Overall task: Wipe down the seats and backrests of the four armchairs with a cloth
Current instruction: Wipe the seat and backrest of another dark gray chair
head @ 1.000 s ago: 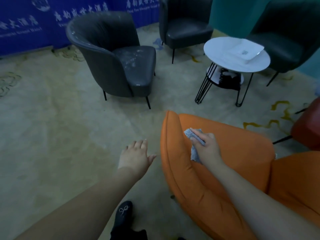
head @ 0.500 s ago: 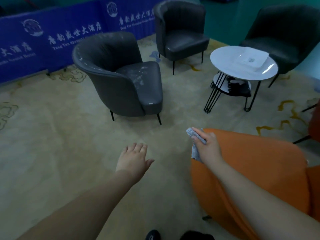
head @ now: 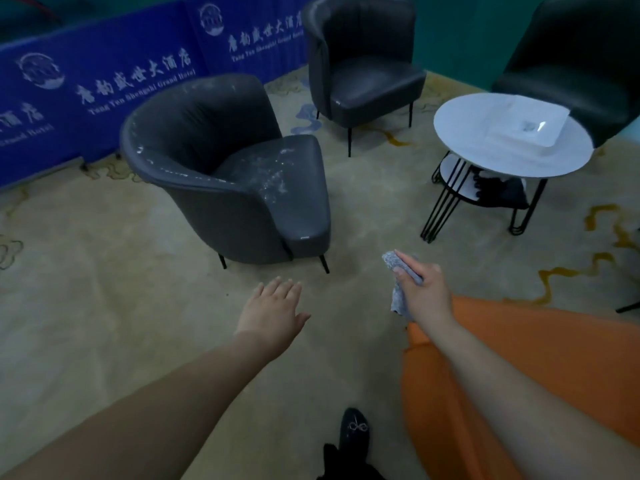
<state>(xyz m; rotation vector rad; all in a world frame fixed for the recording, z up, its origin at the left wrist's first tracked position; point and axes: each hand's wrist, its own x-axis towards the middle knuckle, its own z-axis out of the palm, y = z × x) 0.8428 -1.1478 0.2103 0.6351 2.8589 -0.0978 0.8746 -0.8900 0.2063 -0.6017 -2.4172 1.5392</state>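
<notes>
Grey cloth [head: 398, 282] pinched in the right hand [head: 424, 292] by curled fingers [head: 407, 259], one end poking past the fingertips and the rest drooping below the palm, above the carpet just beyond the orange armchair [head: 519, 368]; left hand [head: 273, 311] flat, released, holding nothing. Soft, light and limp by the look of it, so probably best bunched into a pad under the palm, not held by a corner, before pressing on the smudged seat of the nearest grey armchair [head: 228, 174]. Smooth, likely slippery upholstery there, calling for firm flat pressure.
</notes>
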